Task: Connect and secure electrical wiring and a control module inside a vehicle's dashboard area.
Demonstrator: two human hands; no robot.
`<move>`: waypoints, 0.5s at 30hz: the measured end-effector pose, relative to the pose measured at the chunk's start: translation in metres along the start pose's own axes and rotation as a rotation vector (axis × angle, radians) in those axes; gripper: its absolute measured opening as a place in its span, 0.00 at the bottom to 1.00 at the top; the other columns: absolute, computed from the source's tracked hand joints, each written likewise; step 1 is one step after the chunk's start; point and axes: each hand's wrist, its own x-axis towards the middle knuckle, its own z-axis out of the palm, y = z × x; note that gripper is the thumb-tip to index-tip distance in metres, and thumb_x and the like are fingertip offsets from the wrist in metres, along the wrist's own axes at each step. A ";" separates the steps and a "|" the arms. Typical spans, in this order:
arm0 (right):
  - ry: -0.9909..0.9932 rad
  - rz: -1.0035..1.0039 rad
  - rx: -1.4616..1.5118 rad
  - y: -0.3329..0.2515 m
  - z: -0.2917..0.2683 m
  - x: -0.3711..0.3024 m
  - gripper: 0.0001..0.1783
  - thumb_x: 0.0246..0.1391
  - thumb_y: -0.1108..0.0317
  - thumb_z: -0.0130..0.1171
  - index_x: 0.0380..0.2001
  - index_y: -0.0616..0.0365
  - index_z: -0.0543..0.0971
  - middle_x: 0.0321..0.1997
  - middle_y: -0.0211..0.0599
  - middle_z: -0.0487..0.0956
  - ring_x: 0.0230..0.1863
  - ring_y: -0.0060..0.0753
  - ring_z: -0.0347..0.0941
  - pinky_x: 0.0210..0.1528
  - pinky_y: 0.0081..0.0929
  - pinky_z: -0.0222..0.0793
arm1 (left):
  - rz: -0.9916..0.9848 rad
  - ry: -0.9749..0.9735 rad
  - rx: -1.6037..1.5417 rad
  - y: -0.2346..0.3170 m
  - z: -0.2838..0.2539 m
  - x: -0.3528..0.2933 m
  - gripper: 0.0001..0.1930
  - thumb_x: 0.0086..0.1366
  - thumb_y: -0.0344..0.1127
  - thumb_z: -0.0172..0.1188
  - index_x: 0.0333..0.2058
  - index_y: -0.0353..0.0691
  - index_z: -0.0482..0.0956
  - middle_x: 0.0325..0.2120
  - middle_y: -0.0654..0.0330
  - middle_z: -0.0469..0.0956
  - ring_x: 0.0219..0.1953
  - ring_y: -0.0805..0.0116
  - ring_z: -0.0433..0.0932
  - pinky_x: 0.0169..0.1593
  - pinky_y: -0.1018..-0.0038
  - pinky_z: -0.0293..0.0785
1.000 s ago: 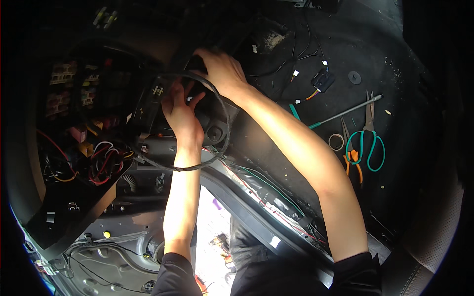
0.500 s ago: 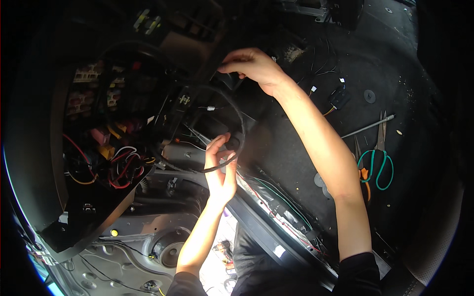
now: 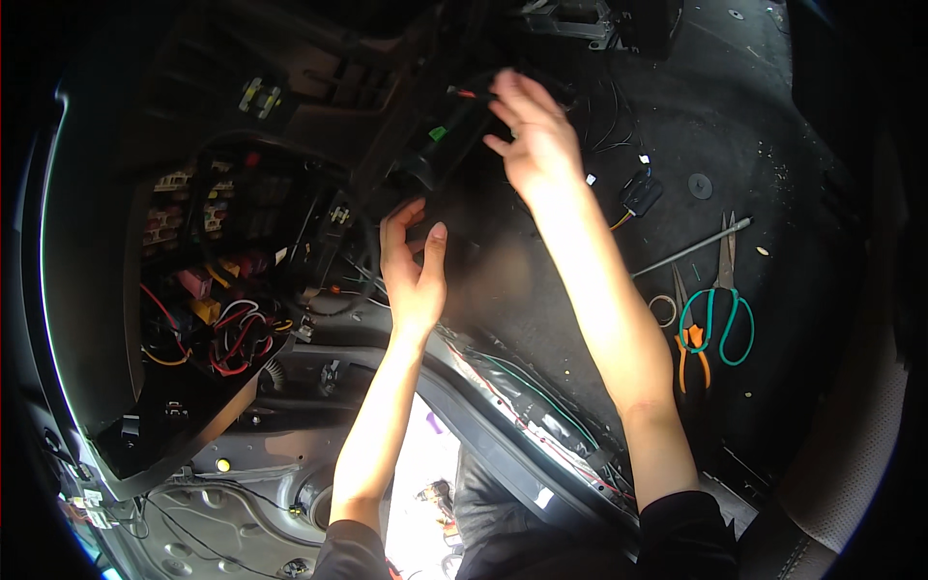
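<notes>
Both hands reach under a car dashboard: left hand (image 3: 414, 266) open near wiring (image 3: 217, 329), right hand (image 3: 530, 135) touching a black panel (image 3: 440, 145).

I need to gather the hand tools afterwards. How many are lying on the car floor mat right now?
3, all right of the right forearm: green-handled scissors, orange-handled pliers just left of them, and a long metal rod above both. Others may lie hidden in the dark edges.

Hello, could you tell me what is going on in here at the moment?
A person is working with bare hands under a car's dashboard. The right hand reaches up to a dark part with a green tab under the dash, fingers spread on it. The left hand is open just below, beside loose black cables. An exposed fuse box and a wire bundle sit to the left. Scissors, pliers and a metal rod lie on the carpet to the right.
</notes>
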 end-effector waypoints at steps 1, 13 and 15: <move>0.057 -0.047 -0.016 -0.014 -0.017 0.006 0.33 0.58 0.47 0.69 0.61 0.49 0.72 0.67 0.39 0.71 0.72 0.42 0.58 0.70 0.64 0.45 | 0.023 -0.006 0.022 0.000 0.000 0.002 0.19 0.71 0.35 0.60 0.56 0.32 0.73 0.60 0.49 0.70 0.55 0.61 0.75 0.52 0.71 0.77; 0.130 -0.231 0.185 -0.081 -0.068 0.159 0.21 0.76 0.65 0.36 0.60 0.73 0.63 0.60 0.64 0.75 0.60 0.62 0.76 0.65 0.56 0.73 | 0.159 -0.250 0.174 0.003 -0.030 -0.124 0.16 0.62 0.24 0.62 0.49 0.33 0.77 0.47 0.44 0.80 0.49 0.50 0.78 0.55 0.61 0.74; 0.160 -0.298 0.118 -0.072 -0.059 0.183 0.19 0.75 0.68 0.37 0.59 0.74 0.63 0.57 0.64 0.77 0.57 0.62 0.78 0.61 0.53 0.77 | 0.187 -0.401 0.268 -0.001 -0.025 -0.144 0.18 0.61 0.26 0.64 0.50 0.34 0.78 0.48 0.47 0.80 0.52 0.46 0.77 0.58 0.56 0.72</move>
